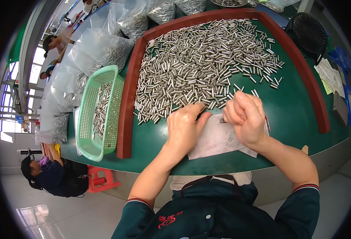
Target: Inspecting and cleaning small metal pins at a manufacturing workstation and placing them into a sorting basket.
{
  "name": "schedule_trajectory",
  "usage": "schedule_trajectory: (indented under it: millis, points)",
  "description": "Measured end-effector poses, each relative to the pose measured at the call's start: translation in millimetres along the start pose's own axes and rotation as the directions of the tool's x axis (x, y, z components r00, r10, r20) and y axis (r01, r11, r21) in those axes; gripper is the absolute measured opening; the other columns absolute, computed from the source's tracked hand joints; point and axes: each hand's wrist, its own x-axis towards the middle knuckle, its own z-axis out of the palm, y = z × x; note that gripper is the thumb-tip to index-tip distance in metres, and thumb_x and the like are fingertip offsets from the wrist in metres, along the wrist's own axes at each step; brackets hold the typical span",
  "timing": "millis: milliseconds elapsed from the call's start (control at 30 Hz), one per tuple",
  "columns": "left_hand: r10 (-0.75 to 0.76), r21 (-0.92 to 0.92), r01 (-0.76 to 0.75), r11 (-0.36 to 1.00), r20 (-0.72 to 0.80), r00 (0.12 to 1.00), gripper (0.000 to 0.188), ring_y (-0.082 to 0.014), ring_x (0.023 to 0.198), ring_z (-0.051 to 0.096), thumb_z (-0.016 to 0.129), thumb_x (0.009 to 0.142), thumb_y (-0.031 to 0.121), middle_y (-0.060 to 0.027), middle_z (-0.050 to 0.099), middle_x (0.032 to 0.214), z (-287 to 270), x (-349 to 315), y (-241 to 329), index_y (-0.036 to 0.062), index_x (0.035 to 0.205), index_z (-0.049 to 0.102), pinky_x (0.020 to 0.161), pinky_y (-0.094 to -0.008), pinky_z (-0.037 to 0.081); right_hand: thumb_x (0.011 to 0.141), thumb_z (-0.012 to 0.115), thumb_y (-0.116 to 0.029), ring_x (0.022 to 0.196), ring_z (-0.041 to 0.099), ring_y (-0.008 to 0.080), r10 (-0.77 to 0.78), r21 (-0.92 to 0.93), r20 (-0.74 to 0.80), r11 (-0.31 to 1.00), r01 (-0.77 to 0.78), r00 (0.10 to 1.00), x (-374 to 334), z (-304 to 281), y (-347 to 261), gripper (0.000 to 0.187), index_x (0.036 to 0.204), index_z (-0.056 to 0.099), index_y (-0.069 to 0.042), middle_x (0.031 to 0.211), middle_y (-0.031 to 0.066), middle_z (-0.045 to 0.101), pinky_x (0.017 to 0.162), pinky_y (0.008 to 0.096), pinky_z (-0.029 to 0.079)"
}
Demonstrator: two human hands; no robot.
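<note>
A wide heap of short, shiny metal pins lies loose on the green tabletop. At the heap's near edge is my left hand, back upward, its fingers bent toward the pins and its thumb apart from the index finger. What lies under that palm is hidden. To its right, my right hand is closed, thumb on top. A small dark grey end, seemingly of a pin, shows beneath its curled fingers. Below both hands a stained whitish cloth is spread on the table.
A dark red frame borders the heap on three sides. Left of it stands a green plastic basket partly filled with pins. Clear bags of pins line the left. A black fan and papers lie right. People sit farther left.
</note>
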Motion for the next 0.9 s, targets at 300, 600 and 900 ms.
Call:
schedule_trajectory:
  millis: [300, 600, 900]
  points:
    - [0.099, 0.052, -0.102, 0.993, 0.056, 0.994, 0.009, -0.0235, 0.045, 0.054, 0.064, 0.070, 0.009, -0.0112, 0.055, 0.054, -1.4, 12.1, 0.6, 0.0026, 0.076, 0.062, 0.043, -0.0323, 0.040, 0.088, 0.039, -0.019, 0.042, 0.021, 0.0057, -0.011, -0.038, 0.016, 0.999, 0.011, 1.000, 0.3, -0.8, -1.0, 0.041, 0.050, 0.026, -0.010, 0.044, -0.0024, 0.029, 0.042, 0.0238, 0.020]
    - [0.149, -0.391, -0.031, 0.920, 0.276, 0.949, 0.015, -0.0067, 0.042, 0.037, 0.060, 0.067, 0.000, -0.0030, 0.044, 0.049, -10.5, 1.5, 3.3, 0.0028, 0.081, 0.065, 0.041, -0.0235, 0.032, 0.089, 0.036, -0.020, 0.040, 0.018, 0.0077, -0.031, -0.107, -0.017, 0.994, 0.029, 0.999, 1.4, -0.5, -0.6, 0.042, 0.050, 0.024, -0.012, 0.041, -0.0015, 0.026, 0.041, 0.0248, 0.018]
    - [0.081, -0.153, -0.041, 0.987, 0.267, 0.960, 0.010, -0.0236, 0.044, 0.052, 0.065, 0.068, 0.011, -0.0093, 0.052, 0.050, -4.9, -1.0, 11.1, 0.0033, 0.074, 0.060, 0.042, -0.0327, 0.040, 0.088, 0.035, -0.020, 0.039, 0.016, 0.0079, -0.018, 0.013, 0.006, 1.000, 0.018, 1.000, 1.5, -2.8, -3.7, 0.042, 0.049, 0.024, -0.012, 0.040, -0.0018, 0.025, 0.040, 0.0251, 0.018]
